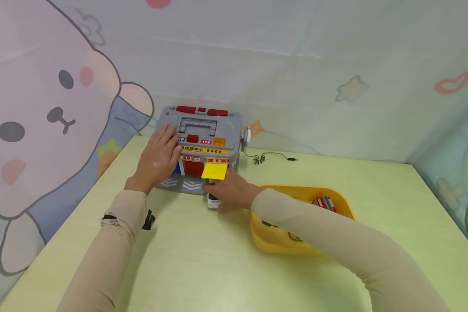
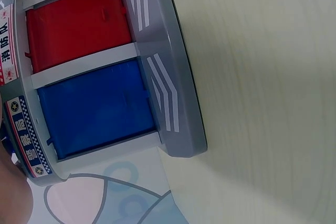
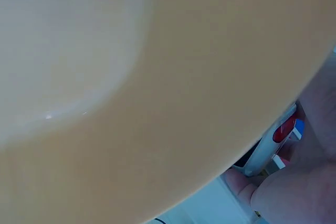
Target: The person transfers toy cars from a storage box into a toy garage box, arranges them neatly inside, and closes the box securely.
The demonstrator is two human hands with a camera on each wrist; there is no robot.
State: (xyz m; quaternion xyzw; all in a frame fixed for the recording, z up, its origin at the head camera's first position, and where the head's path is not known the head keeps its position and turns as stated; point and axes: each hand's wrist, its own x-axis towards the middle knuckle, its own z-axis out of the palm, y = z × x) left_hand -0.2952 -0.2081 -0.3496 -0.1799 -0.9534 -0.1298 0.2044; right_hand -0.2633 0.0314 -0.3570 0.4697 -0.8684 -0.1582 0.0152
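A grey toy rescue station (image 1: 234, 123) stands against the back wall. My left hand (image 1: 157, 158) rests on its top left part, fingers extended over the edge. In the left wrist view, a red door (image 2: 79, 27) and a blue door (image 2: 97, 111) are down. The yellow door (image 1: 215, 170) at the right is swung up. Under it, my right hand (image 1: 234, 190) grips a small white toy ambulance (image 1: 213, 203) at the ramp. The right wrist view shows part of the white vehicle (image 3: 262, 153) between the fingers; its far end is hidden.
Right of the station sits a yellow tub (image 1: 265, 245) with a red toy vehicle (image 1: 323, 202) and other pieces inside, partly behind my right forearm. A thin black cable (image 1: 271, 154) lies behind it. A black object (image 1: 149, 220) shows beside my left wrist.
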